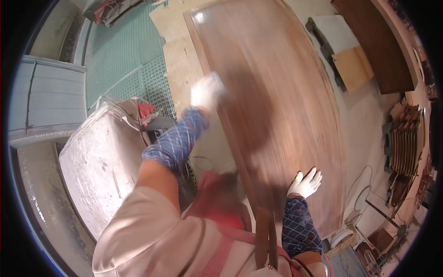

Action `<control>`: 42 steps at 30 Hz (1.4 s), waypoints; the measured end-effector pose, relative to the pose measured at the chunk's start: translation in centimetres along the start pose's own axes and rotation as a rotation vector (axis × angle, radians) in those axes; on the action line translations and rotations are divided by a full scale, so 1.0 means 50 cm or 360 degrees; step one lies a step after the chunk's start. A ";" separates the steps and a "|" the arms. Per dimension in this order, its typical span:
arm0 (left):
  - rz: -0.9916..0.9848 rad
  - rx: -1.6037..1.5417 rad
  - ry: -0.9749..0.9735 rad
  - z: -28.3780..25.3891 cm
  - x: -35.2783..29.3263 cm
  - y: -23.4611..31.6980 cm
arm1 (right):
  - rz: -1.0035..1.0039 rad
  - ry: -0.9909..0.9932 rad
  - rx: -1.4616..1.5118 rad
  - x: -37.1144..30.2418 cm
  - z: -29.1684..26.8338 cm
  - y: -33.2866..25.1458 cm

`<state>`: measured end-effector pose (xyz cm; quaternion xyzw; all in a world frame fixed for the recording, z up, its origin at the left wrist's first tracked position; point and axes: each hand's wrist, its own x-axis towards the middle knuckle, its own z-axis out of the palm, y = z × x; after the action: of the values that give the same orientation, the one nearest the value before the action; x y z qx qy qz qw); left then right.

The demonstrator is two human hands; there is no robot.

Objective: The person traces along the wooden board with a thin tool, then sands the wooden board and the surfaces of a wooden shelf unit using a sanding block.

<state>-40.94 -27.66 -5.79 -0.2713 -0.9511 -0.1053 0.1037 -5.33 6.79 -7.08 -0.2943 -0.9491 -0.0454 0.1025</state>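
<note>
A long brown wooden panel (295, 92) with a smooth, streaky grain stretches away from me. At its left edge is my left hand (205, 93), in a white glove and smeared by motion. A pale bluish patch shows by its fingers, but I cannot make out whether it is something held. My right hand (305, 183), also in a white glove, rests on the near right part of the panel. Its fingers are spread, with nothing in them. Blue patterned sleeve covers are on both my forearms.
A pale covered block (104, 154) stands close on my left, with green grating (124, 69) beyond it. Right of the panel are a cardboard piece (353, 69), a dark brown board (380, 41) and stacked brown pieces (406, 143). A stand with cables (364, 198) is nearer.
</note>
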 end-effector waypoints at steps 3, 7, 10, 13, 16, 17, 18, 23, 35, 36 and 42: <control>0.0238 -0.0016 -0.0323 -0.066 -0.176 0.198 | 0.0056 -0.0026 -0.0049 0.002 0.007 0.005; 0.0397 -0.0418 -0.0313 -0.101 -0.229 0.209 | 0.0267 -0.0370 0.0058 0.078 -0.001 -0.082; 0.0295 -0.0316 -0.0160 -0.022 -0.127 0.046 | -0.0045 -0.0296 0.0275 0.174 0.009 -0.165; -0.0001 -0.0220 -0.0290 -0.044 0.053 -0.079 | 0.0087 -0.0253 0.0049 0.254 0.047 -0.249; -0.0137 -0.0197 0.0031 0.037 0.203 -0.262 | 0.0083 -0.0076 -0.0047 0.382 0.079 -0.343; -0.0203 -0.0127 0.0122 0.063 0.253 -0.318 | 0.0021 -0.0072 -0.0028 0.431 0.087 -0.373; -0.0270 -0.0057 0.0213 0.086 0.305 -0.370 | -0.0043 -0.0068 -0.0009 0.480 0.094 -0.398; -0.0578 0.0210 0.0358 0.108 0.469 -0.471 | -0.0255 -0.0071 -0.0013 0.548 0.121 -0.423; -0.0491 -0.0016 0.0314 0.077 0.466 -0.511 | -0.0176 -0.0313 -0.0002 0.562 0.089 -0.463; -0.0571 -0.0039 0.0246 0.059 0.471 -0.489 | -0.0181 -0.0328 -0.0018 0.556 0.076 -0.448; -0.0297 -0.0413 -0.0141 0.028 0.201 -0.261 | -0.0079 -0.0399 -0.0019 0.567 0.059 -0.446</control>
<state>-56.50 -33.21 -6.45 -0.1973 -0.9542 -0.2244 0.0154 -41.33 4.45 -4.23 -0.2747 -0.9612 -0.0165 -0.0199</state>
